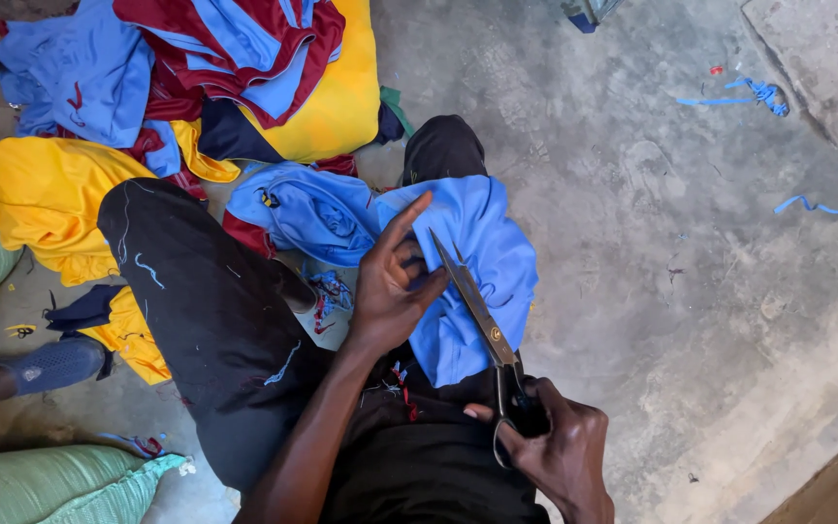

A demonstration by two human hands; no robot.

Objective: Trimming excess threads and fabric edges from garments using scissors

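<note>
Fingers: right hand (560,451) curled shut through the black handles of the scissors (485,325); left hand (395,286) pinching the blue cloth (482,262), index finger stretched up, thumb pressed toward the blade.
Scissors: long metal blades, close together, tips pointing up-left onto the blue cloth just beside the left thumb.
Blue cloth: draped over the right knee, bunched under the left hand, lower edge hanging toward the lap.
Legs: black trousers (210,311), dotted with loose threads, knees bent, person seated low on the floor.
Lap area: small red and blue thread scraps at the trouser folds.
Second blue piece (307,209): crumpled between the knees, touching the held cloth.
Left side: grey shoe (50,364) on the floor, green woven sacks (60,485) at the lower-left and left edge.
Fabric pile (196,87): yellow, light blue, maroon and navy pieces heaped beyond the left knee, spreading to the top-left corner.
Floor (691,291): bare grey concrete, rough, stained, scuffed, dusty with fine thread bits.
Far floor: thin blue fabric strips (739,95) top right, another strip (812,206) well apart at the right.
Far corner: raised concrete slab (826,58) at top right.
</note>
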